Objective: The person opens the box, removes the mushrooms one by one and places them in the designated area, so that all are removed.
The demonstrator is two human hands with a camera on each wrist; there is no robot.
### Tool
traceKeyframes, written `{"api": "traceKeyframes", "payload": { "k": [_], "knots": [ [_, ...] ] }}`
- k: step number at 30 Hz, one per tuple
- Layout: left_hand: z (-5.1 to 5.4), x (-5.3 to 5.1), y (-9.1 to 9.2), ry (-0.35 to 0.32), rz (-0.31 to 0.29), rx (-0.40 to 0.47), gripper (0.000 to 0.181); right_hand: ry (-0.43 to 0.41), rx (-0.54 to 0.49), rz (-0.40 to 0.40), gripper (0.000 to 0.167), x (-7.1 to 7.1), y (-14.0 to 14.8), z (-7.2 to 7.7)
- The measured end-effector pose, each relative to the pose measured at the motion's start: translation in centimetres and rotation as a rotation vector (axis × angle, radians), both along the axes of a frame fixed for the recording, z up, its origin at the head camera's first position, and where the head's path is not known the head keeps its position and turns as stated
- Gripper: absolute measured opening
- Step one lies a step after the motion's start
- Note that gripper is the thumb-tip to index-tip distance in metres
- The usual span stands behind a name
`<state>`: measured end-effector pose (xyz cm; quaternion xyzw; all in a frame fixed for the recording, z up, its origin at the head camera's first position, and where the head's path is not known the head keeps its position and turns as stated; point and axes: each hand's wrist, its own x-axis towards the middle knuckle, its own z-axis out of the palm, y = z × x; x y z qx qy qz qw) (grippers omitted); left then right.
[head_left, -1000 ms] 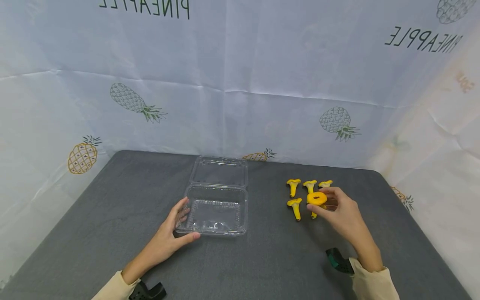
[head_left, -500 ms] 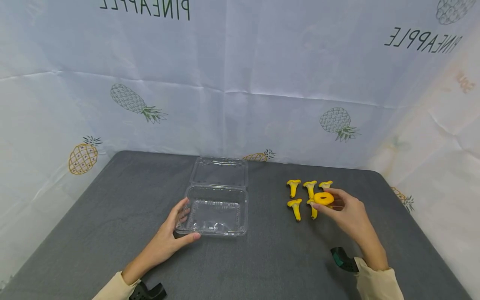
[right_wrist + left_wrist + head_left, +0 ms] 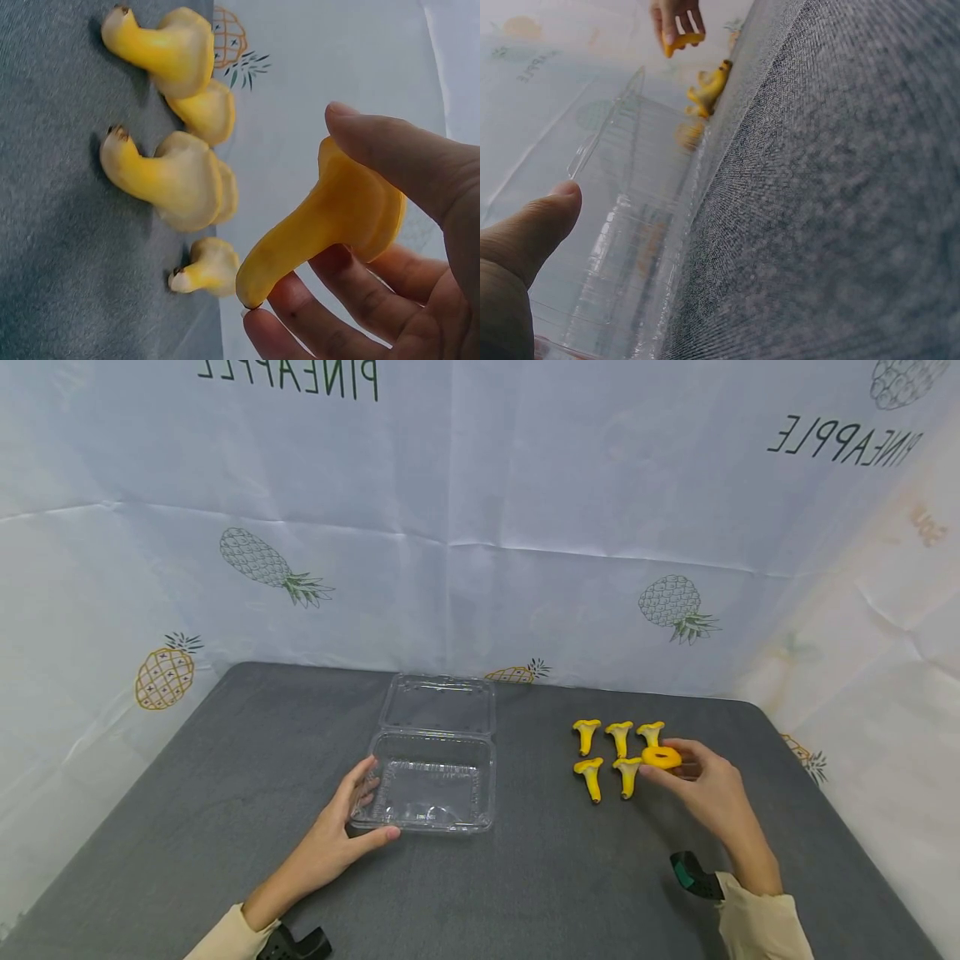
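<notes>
In the head view my right hand (image 3: pixel 708 789) pinches a yellow chanterelle (image 3: pixel 662 757) between thumb and fingers, cap up. The right wrist view shows its stem (image 3: pixel 281 247) hanging down, with the fingers behind it. Several more yellow chanterelles (image 3: pixel 589 778) lie in two rows on the table, just left of the held one. My left hand (image 3: pixel 330 839) rests against the near left corner of a clear plastic clamshell box (image 3: pixel 487 785). Its fingers lie along the left wall, and the straight thumb (image 3: pixel 544 225) is at the front edge. The box's lid (image 3: pixel 438 706) is folded back, away from me.
The dark grey table (image 3: pixel 525 893) reaches back to a pale curtain (image 3: pixel 487 527) printed with pineapples. Grey tabletop separates the box from the chanterelles.
My right hand has moved right and slightly nearer with the held chanterelle, uncovering more of the ones lying on the table. My left hand and the box have stayed put.
</notes>
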<state>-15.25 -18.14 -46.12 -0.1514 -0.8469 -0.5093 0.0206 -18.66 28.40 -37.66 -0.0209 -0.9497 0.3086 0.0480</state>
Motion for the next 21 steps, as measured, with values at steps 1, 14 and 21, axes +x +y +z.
{"api": "traceKeyframes", "payload": {
  "k": [1,14,21],
  "knots": [
    [0.0,0.0,0.0,0.000,0.000,0.002,0.097,-0.006,0.000,-0.005,0.070,0.0,0.1,-0.1],
    [-0.1,0.0,0.0,0.001,-0.003,-0.001,0.097,-0.065,0.032,-0.016,0.076,-0.7,1.6,-1.0],
    [-0.1,0.0,0.0,0.003,0.001,-0.009,0.097,-0.085,0.037,-0.026,0.074,-0.9,2.1,-1.6]
  ]
}}
